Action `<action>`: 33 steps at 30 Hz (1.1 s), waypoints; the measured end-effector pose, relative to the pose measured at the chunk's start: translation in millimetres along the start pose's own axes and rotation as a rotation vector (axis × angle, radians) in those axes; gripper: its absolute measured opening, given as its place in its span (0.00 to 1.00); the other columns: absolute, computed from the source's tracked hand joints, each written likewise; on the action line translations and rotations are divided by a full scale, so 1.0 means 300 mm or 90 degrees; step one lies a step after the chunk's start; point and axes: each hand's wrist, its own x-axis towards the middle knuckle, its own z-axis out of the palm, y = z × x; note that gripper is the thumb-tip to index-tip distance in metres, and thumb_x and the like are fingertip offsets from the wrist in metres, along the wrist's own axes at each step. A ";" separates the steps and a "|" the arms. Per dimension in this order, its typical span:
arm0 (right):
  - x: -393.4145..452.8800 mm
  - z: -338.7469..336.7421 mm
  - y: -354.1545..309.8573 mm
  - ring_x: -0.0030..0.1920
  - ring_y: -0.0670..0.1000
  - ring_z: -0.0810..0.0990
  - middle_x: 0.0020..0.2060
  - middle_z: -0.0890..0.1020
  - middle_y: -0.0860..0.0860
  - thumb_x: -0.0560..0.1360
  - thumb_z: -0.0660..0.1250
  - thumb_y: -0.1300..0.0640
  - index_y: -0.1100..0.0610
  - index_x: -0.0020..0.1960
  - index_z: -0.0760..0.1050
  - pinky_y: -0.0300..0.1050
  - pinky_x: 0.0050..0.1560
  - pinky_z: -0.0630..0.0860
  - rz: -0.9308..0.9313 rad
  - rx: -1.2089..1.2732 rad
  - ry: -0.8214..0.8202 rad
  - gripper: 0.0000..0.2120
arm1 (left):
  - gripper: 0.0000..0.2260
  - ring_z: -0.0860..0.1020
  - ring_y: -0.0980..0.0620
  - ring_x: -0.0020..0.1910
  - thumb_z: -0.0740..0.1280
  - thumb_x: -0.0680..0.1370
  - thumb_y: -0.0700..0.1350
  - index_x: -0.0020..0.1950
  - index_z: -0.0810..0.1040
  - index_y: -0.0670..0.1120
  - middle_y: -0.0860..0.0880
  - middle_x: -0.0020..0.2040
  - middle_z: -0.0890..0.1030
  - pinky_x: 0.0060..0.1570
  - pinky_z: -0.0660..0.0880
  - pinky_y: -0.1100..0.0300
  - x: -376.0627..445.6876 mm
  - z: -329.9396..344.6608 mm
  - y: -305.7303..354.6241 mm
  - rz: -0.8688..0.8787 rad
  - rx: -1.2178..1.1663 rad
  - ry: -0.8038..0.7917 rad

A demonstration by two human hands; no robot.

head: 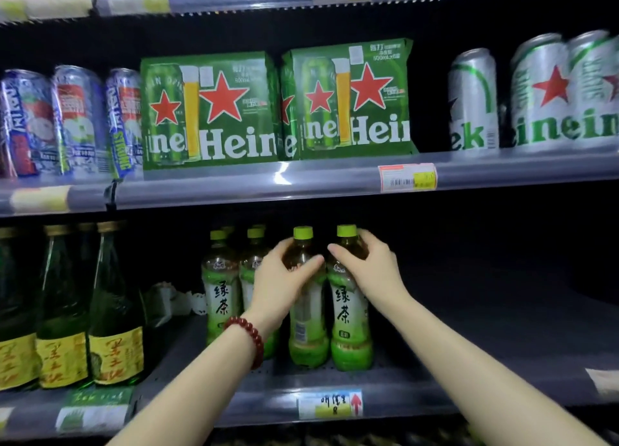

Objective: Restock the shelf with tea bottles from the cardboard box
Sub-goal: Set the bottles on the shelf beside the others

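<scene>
Dark shelf [469, 372] holds two tea bottles [350, 311] near its front edge, left hand [284, 288] and right hand [371, 264] each wrapped round a neck; they look full, heavy and slippery, so grip the neck.

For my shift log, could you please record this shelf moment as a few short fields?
left hand: wrapped around the shoulder of a tea bottle
right hand: gripping the neck of the adjacent tea bottle
bottle state: both upright, bases on the lower shelf, side by side
shelf space: bare to the right of the bottles
neighbours: more tea bottles behind-left; green glass bottles far left
cardboard box: not in view
</scene>
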 end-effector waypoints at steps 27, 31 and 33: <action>-0.132 0.025 0.261 0.63 0.51 0.78 0.63 0.78 0.55 0.73 0.71 0.57 0.57 0.69 0.69 0.38 0.60 0.72 0.152 -0.141 -0.170 0.26 | 0.29 0.80 0.54 0.47 0.73 0.71 0.49 0.68 0.69 0.42 0.47 0.53 0.82 0.50 0.77 0.62 -0.078 0.078 -0.271 -0.098 0.163 0.015; -0.131 0.015 0.253 0.63 0.52 0.77 0.64 0.77 0.56 0.73 0.71 0.57 0.57 0.69 0.69 0.40 0.61 0.72 0.160 -0.138 -0.180 0.26 | 0.26 0.77 0.55 0.47 0.72 0.73 0.48 0.67 0.70 0.42 0.46 0.56 0.81 0.50 0.74 0.64 -0.080 0.080 -0.261 -0.102 0.173 0.005; -0.133 0.012 0.245 0.64 0.52 0.77 0.64 0.77 0.56 0.73 0.71 0.58 0.58 0.69 0.69 0.40 0.61 0.72 0.169 -0.141 -0.185 0.26 | 0.23 0.77 0.54 0.46 0.71 0.74 0.48 0.65 0.70 0.41 0.45 0.55 0.81 0.50 0.76 0.61 -0.083 0.084 -0.248 -0.116 0.194 0.000</action>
